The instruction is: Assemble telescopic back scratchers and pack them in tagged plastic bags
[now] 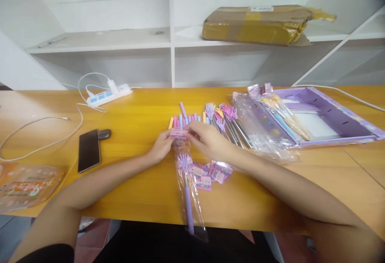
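Note:
A purple back scratcher (188, 205) with a hand-shaped head lies inside a clear plastic bag (197, 211), which reaches over the table's front edge. At the bag's top is a pink printed header card (178, 134). My left hand (162, 146) is closed on the left end of this card. From the other side, my right hand (209, 138) pinches its right end, fingers partly hidden. Just beyond my hands, pink, blue, purple and yellow handles (181, 120) lie in a row. Several loose printed cards (221, 172) rest right of the bag.
Back scratchers with metal rods (237, 128) lie right of my hands. Clear bags (255, 134) and a purple display box (345, 136) are further right. On the left are a phone (89, 150), a mouse (104, 134), a power strip (110, 94) and an orange package (27, 185).

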The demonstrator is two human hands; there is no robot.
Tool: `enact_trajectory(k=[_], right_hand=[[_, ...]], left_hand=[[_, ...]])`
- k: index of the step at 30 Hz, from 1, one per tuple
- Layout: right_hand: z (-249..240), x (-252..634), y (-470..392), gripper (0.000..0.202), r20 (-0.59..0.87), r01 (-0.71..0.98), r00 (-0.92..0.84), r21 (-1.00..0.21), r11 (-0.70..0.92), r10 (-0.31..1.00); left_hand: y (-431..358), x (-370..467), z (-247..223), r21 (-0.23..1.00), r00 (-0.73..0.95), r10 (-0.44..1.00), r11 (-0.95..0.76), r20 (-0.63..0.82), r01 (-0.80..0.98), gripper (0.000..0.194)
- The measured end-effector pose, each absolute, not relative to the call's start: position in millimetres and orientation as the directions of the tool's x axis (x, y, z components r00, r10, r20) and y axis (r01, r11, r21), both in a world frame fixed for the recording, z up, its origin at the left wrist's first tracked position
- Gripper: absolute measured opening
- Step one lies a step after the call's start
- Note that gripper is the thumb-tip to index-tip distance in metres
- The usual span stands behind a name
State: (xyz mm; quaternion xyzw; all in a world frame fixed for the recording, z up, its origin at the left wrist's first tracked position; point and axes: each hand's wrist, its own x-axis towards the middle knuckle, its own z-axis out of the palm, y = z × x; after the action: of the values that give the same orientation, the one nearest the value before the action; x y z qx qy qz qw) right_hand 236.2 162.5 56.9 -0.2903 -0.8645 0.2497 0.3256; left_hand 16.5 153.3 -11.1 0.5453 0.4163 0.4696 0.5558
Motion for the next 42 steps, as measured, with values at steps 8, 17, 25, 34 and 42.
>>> enact_trajectory(k=[8,17,25,34,42], right_hand=[[31.6,237.5,184.8,0.025,0.485,0.332,-0.556,-0.615,0.715,0.675],[26.4,239.9,191.3,0.018,0.531,0.299,-0.474,-0.654,0.695,0.703],[22.3,239.8,192.7,0.02,0.497,0.287,-0.495,-0.681,0.674,0.713],[27.7,243.8,191.0,0.019,0.494,0.362,-0.594,-0.541,0.76,0.634],[32.1,255.1,197.2,0.019,0.458,0.45,-0.684,-0.348,0.823,0.568]], left_hand=[[144.0,14.4,-22.8,0.994,0.231,0.972,-0.002,0.027,-0.108,0.046],[145.9,18.3,-22.1,0.997,0.323,0.946,0.01,0.017,-0.08,0.043],[148.5,17.6,-26.4,0.998,0.313,0.949,-0.002,0.022,-0.064,0.054],[147.1,18.6,-19.4,0.998,0.282,0.958,-0.03,0.047,-0.062,0.049],[148.2,18.1,-18.4,0.997,0.299,0.952,-0.051,0.066,-0.058,0.044]])
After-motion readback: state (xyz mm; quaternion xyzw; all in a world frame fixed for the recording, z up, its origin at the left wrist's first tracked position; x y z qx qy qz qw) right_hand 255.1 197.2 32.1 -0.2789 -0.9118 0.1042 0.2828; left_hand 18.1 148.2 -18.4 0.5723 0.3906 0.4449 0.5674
